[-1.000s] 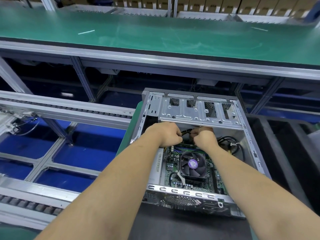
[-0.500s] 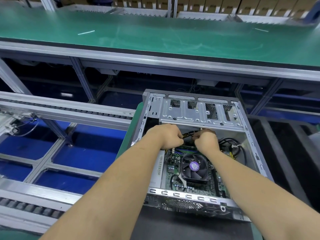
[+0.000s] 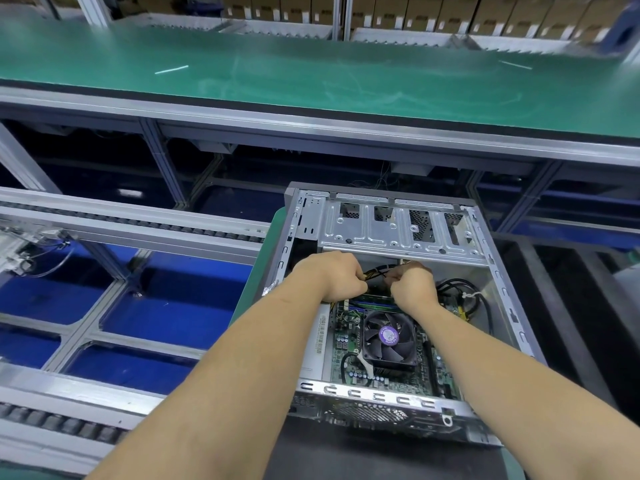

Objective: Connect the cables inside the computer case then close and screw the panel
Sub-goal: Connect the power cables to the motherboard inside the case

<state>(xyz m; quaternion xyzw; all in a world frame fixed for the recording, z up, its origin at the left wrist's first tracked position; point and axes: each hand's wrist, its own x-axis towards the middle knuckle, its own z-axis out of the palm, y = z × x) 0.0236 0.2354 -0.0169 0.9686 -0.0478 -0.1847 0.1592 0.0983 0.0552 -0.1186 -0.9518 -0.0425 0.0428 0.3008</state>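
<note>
Both fists are curled: your left hand [image 3: 337, 277] and right hand [image 3: 412, 284] pinch the yellow-black cable bundle [image 3: 375, 273] inside the open computer case [image 3: 512, 306], above the CPU fan [image 3: 388, 336]. Align the connector squarely, then press straight.

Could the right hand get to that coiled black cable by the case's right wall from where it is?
Probably yes. The coiled black cable lies just beside the right hand, with the computer case open on top and nothing between them. But that hand now grips the yellow-and-black wires.
</note>
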